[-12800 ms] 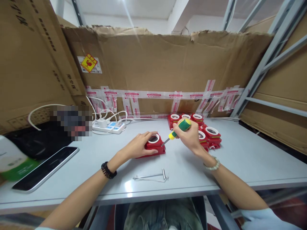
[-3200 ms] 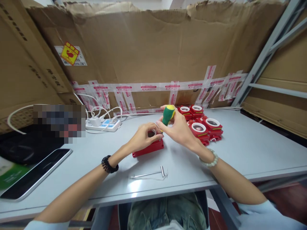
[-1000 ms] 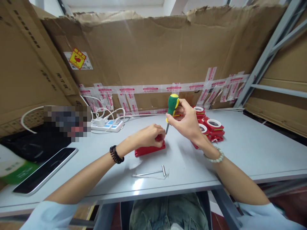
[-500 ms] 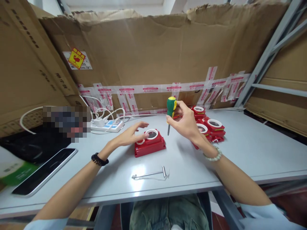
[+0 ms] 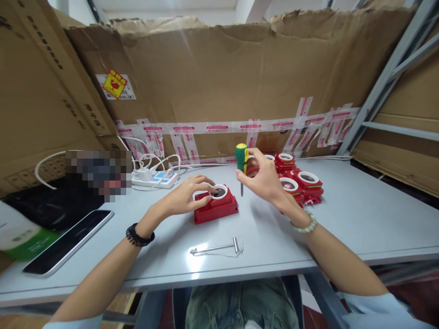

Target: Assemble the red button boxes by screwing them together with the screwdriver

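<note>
While the right hand (image 5: 262, 179) clamps the screwdriver (image 5: 241, 157) just right of the red box (image 5: 217, 210) on the surface (image 5: 281, 246), the left hand (image 5: 185, 196) lies spread over the box's left end; so loosely steadied, the box could slide if pushed.

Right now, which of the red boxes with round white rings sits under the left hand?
The white-ringed red rectangular box, standing alone beneath the left hand; the other red boxes are grouped together farther right, near the right hand.
</note>
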`<state>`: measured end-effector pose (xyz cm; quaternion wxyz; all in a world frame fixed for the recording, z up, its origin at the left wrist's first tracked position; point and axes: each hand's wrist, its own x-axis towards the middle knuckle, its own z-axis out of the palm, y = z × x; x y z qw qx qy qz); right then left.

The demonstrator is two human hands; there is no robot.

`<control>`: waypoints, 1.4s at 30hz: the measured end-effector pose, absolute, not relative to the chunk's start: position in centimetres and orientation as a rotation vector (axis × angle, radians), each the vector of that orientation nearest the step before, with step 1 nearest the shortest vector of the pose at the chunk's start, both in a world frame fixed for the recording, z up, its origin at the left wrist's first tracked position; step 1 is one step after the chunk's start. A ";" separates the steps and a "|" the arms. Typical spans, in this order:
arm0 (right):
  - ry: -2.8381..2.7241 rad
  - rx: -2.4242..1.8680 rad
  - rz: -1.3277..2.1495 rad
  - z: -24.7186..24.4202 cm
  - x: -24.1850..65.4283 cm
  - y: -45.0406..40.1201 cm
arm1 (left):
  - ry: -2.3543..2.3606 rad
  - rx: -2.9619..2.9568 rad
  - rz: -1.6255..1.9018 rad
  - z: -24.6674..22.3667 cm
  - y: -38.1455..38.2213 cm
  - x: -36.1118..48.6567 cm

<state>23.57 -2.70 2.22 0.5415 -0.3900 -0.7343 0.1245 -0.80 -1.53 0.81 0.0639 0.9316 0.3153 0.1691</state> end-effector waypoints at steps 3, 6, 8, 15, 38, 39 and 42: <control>-1.754 -0.921 0.298 2.1 23.5 -2.7 | 0.926 2.856 0.496 0.9 -1.6 -0.6; -1.763 -0.921 0.290 2.1 23.4 -2.6 | 0.969 2.863 0.486 0.7 -1.5 -0.1; -1.762 -0.920 0.284 2.0 23.3 -2.6 | 0.994 2.886 0.469 0.4 -1.4 0.3; -1.784 -0.921 0.297 2.1 23.2 -2.7 | 0.924 2.749 0.489 0.2 -1.4 0.7; -1.815 -0.935 0.251 2.1 23.2 -2.9 | 0.798 2.704 0.168 -1.9 -7.2 3.4; -1.817 -0.936 0.248 2.1 23.2 -2.9 | 0.799 2.688 0.160 -1.7 -7.2 3.4; -1.822 -0.938 0.239 2.0 23.2 -2.8 | 0.791 2.630 0.117 -1.5 -7.4 3.3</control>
